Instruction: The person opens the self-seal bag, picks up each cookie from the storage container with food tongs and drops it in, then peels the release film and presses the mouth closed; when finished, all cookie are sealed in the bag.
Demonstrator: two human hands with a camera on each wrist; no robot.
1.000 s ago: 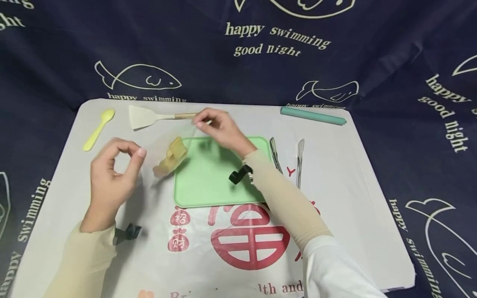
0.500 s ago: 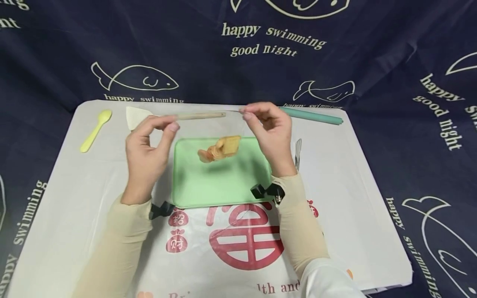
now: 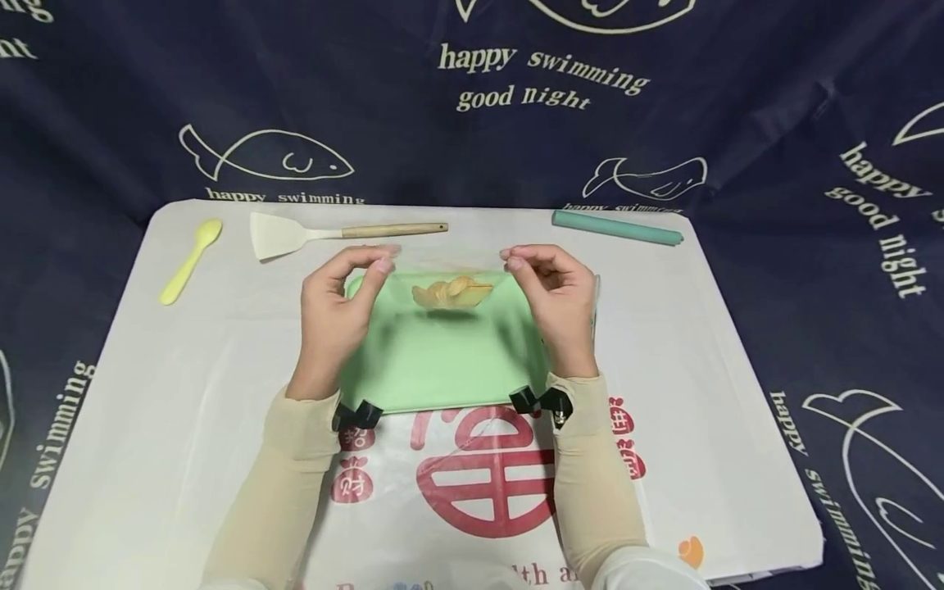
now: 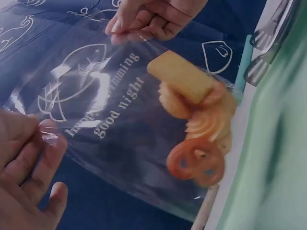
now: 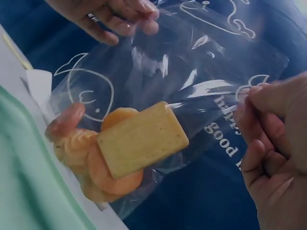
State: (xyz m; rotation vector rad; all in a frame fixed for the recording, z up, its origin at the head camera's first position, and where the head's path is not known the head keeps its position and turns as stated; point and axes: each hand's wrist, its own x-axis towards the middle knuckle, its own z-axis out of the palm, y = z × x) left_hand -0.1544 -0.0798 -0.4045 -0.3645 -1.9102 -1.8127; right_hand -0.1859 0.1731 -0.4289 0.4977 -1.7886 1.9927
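Observation:
Between my hands hangs a clear plastic bag (image 4: 129, 158) over the green tray (image 3: 442, 369). Several cookies (image 3: 451, 292) lie in its bottom; the wrist views show a rectangular biscuit (image 5: 144, 139), a pretzel-shaped cookie (image 4: 195, 162) and a ridged swirl cookie (image 4: 208, 124). My left hand (image 3: 335, 315) pinches one upper corner of the bag between thumb and fingers. With thumb and fingertips, my right hand (image 3: 556, 303) pinches the opposite upper corner. The film is stretched between the two hands.
Behind the tray lies a white spatula (image 3: 280, 236) with a wooden handle, and left of it a yellow spoon (image 3: 192, 260). A teal stick (image 3: 618, 228) lies at the back right. Metal utensils (image 4: 263, 52) beside the tray are mostly hidden by my right hand in the head view.
The bag of cookies has swung from the tray's left edge to over its middle. My left hand has moved right and now pinches the bag's corner; my right hand has also moved right.

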